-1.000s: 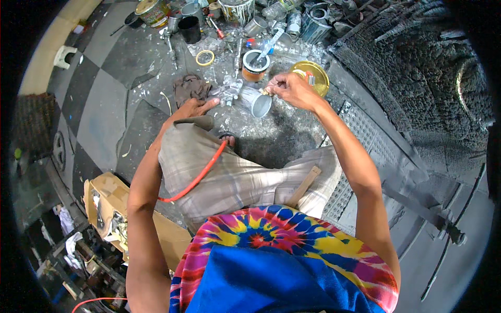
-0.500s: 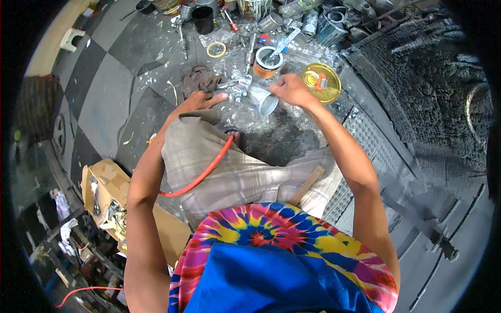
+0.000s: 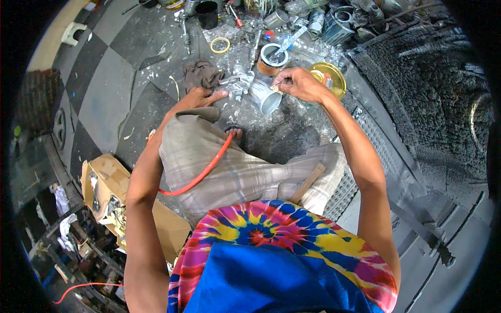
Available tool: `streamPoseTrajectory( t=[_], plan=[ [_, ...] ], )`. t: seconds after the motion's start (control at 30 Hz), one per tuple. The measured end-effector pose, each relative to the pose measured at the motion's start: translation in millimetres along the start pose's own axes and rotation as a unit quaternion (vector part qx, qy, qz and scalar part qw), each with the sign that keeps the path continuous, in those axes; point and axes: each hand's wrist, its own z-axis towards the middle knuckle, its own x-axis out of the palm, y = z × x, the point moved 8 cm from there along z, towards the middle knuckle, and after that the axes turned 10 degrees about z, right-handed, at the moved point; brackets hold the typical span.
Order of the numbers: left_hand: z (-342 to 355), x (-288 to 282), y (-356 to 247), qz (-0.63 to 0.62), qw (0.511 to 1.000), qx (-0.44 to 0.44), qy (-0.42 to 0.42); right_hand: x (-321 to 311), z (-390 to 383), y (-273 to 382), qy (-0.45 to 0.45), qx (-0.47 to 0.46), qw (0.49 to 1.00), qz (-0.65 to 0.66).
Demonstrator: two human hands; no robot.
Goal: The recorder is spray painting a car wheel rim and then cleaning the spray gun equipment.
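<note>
A silver spray gun with a translucent grey cup is on its side in front of me, the cup's round mouth facing me. My right hand is closed in a pinch at the cup's rim, on a small pale yellow scrap. At the gun's left side, my left hand has its thumb stretched toward the gun. Its other fingers are mostly hidden, so its grip is unclear. A crumpled brown rag lies just beyond it.
An open paint can with a stirring stick stands behind the cup. A gold lid lies right of it. Red hose crosses my leg. Cluttered bottles and cans line the back; a cardboard box stands at left.
My right hand has shifted slightly right, and the yellow scrap now shows between its fingers. The whole view has shifted a little. The left hand keeps its place by the gun.
</note>
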Motion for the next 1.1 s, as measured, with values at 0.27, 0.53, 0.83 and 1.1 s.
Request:
streamPoseTrajectory(
  t=[0.27, 0.53, 0.83, 1.1],
  plan=[
    [-9, -1, -10, -0.033, 0.999, 0.002, 0.015, -1, -5, -1, -0.028, 0.057, 0.998, -0.022],
    [-3, 1, 0, -0.029, 0.999, -0.029, 0.014, -12, -16, 8, -0.085, 0.026, 0.996, -0.028],
    [14, 41, 35, -0.012, 0.99, -0.134, 0.044, -30, -44, 32, -0.093, 0.038, 0.981, 0.164],
    [23, 56, 70, 0.046, 0.97, -0.237, 0.017, -38, -55, -19, -0.123, 0.082, 0.987, 0.064]
  ],
)
